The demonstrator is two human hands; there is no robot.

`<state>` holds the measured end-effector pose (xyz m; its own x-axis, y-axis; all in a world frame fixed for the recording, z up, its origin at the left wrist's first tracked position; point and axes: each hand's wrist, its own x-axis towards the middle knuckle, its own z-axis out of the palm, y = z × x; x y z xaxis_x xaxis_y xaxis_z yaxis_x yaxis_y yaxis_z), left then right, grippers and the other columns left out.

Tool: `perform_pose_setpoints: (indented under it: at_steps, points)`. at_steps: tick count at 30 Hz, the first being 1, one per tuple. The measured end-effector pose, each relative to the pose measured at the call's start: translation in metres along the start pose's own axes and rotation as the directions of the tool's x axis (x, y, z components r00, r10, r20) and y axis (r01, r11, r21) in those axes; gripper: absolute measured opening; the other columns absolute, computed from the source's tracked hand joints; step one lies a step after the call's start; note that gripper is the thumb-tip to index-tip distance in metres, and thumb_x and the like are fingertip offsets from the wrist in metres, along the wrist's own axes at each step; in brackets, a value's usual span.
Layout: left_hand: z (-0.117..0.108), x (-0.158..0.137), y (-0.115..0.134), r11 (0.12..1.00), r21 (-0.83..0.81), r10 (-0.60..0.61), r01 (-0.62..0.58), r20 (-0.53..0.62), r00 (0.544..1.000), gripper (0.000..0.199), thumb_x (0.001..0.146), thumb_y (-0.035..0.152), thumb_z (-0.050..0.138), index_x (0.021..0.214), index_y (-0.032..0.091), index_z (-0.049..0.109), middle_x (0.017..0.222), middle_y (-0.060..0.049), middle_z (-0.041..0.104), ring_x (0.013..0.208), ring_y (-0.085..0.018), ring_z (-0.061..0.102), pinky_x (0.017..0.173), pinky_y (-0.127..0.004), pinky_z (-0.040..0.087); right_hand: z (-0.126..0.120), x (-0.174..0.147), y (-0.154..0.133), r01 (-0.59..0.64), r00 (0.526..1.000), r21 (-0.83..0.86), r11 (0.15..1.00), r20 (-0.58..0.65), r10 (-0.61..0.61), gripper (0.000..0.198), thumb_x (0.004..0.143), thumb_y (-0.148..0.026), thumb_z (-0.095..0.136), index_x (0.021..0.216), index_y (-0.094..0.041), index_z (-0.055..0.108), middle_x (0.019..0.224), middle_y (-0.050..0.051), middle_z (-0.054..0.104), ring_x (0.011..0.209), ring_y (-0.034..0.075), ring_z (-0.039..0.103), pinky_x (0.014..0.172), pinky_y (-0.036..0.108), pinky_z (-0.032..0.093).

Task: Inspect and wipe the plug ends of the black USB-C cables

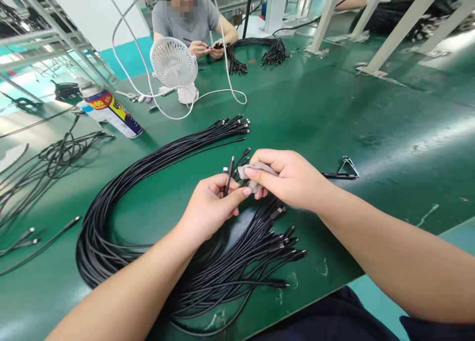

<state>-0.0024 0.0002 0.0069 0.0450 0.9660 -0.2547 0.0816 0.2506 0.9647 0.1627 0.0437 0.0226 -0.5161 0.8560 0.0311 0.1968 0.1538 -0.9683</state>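
My left hand (213, 202) is closed on several black USB cables (229, 175), their connector ends sticking up between thumb and fingers. In my right hand (284, 175) a crumpled greyish cloth (258, 172) is pinched, pressed close to the cable ends at the left fingertips. Beneath both hands a big bundle of black cables (111, 192) curves in a U on the green table. One set of its plugs (237, 125) points right behind my hands; the other set (285, 242) fans out in front of them. The fingers partly hide the held connectors.
A spray can (111, 111) and a small white fan (174, 66) with a looping white cord stand at the back left. Loose cables (48, 163) lie at left. A metal-framed tool (347, 170) is beyond my right wrist. Across the table (389, 133) a co-worker (185, 19) handles cables.
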Motion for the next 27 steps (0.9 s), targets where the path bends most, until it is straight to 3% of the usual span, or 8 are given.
perform_pose_setpoints:
  at_steps: [3, 5, 9, 12, 16, 19, 24, 27]
  points:
    - [0.001, -0.002, 0.000, 0.999, -0.005, 0.035, -0.035, 0.018, 0.999, 0.025, 0.071, 0.029, 0.076, 0.063, 0.016, 0.057, 0.051, 0.007, 0.052, 0.039, -0.004, 0.047, 0.037, -0.015, 0.035, -0.003, -0.001, 0.001, 0.030, 0.999, -0.044, 0.999, 0.038, -0.029, 0.022, 0.093, -0.028, 0.049, 0.073, -0.018, 0.051, 0.061, 0.000, 0.061, 0.055, 0.013, 0.061, 0.056, 0.025, 0.048]
    - [0.002, -0.003, 0.000, 0.999, -0.008, 0.048, -0.048, 0.026, 0.999, 0.025, 0.071, 0.027, 0.076, 0.062, 0.016, 0.056, 0.049, 0.008, 0.050, 0.038, -0.004, 0.045, 0.036, -0.015, 0.034, -0.005, -0.001, 0.002, 0.128, 0.992, -0.221, 0.967, 0.025, -0.126, 0.023, 0.094, -0.027, 0.045, 0.073, -0.019, 0.050, 0.060, 0.000, 0.060, 0.054, 0.013, 0.058, 0.055, 0.024, 0.043]
    - [0.002, -0.004, 0.000, 0.999, -0.010, 0.031, -0.030, 0.015, 0.999, 0.026, 0.068, 0.024, 0.079, 0.063, 0.017, 0.055, 0.046, 0.010, 0.046, 0.036, -0.003, 0.043, 0.036, -0.014, 0.033, -0.006, -0.001, 0.007, 0.254, 0.945, -0.621, 0.742, -0.003, -0.326, 0.021, 0.093, -0.025, 0.042, 0.074, -0.019, 0.049, 0.062, 0.001, 0.055, 0.057, 0.014, 0.047, 0.055, 0.026, 0.032]
    - [0.002, -0.002, 0.001, 1.000, 0.003, -0.008, 0.008, 0.012, 1.000, 0.026, 0.068, 0.026, 0.080, 0.064, 0.017, 0.055, 0.045, 0.009, 0.046, 0.036, -0.004, 0.042, 0.035, -0.014, 0.031, -0.005, 0.000, 0.011, 0.236, 0.941, -0.723, 0.649, 0.004, -0.338, 0.021, 0.093, -0.024, 0.040, 0.074, -0.019, 0.048, 0.066, 0.003, 0.055, 0.060, 0.016, 0.044, 0.057, 0.028, 0.028]
    - [0.001, 0.002, -0.001, 0.998, -0.011, -0.057, 0.057, 0.016, 0.998, 0.030, 0.066, 0.031, 0.081, 0.064, 0.017, 0.055, 0.045, 0.008, 0.045, 0.036, -0.004, 0.040, 0.035, -0.015, 0.029, -0.002, 0.001, 0.014, 0.181, 0.954, -0.781, 0.598, -0.010, -0.300, 0.019, 0.091, -0.024, 0.040, 0.076, -0.019, 0.050, 0.068, 0.006, 0.058, 0.060, 0.017, 0.044, 0.057, 0.029, 0.026]
    - [-0.001, 0.004, -0.004, 0.998, -0.030, -0.053, 0.053, 0.018, 0.998, 0.032, 0.067, 0.033, 0.082, 0.065, 0.017, 0.055, 0.047, 0.008, 0.045, 0.037, -0.004, 0.040, 0.036, -0.015, 0.028, -0.003, 0.002, 0.013, 0.151, 0.953, -0.766, 0.625, -0.054, -0.297, 0.020, 0.092, -0.026, 0.040, 0.076, -0.019, 0.049, 0.069, 0.007, 0.059, 0.059, 0.017, 0.045, 0.057, 0.029, 0.026]
    - [-0.003, 0.003, -0.002, 0.996, -0.059, -0.066, 0.066, -0.002, 0.998, 0.034, 0.064, 0.035, 0.083, 0.064, 0.017, 0.055, 0.045, 0.008, 0.045, 0.036, -0.004, 0.038, 0.036, -0.015, 0.027, -0.013, 0.005, 0.008, 0.142, 0.919, -0.622, 0.770, -0.206, -0.336, 0.022, 0.093, -0.028, 0.043, 0.074, -0.020, 0.048, 0.066, 0.003, 0.057, 0.058, 0.015, 0.047, 0.058, 0.027, 0.030]
    - [-0.002, 0.003, -0.001, 0.995, -0.079, -0.069, 0.069, 0.005, 0.998, 0.035, 0.063, 0.035, 0.084, 0.064, 0.017, 0.053, 0.046, 0.008, 0.045, 0.036, -0.004, 0.038, 0.036, -0.015, 0.027, -0.016, 0.006, 0.008, 0.150, 0.920, -0.524, 0.838, -0.237, -0.313, 0.022, 0.094, -0.029, 0.046, 0.075, -0.019, 0.052, 0.063, 0.001, 0.057, 0.057, 0.014, 0.048, 0.058, 0.027, 0.032]
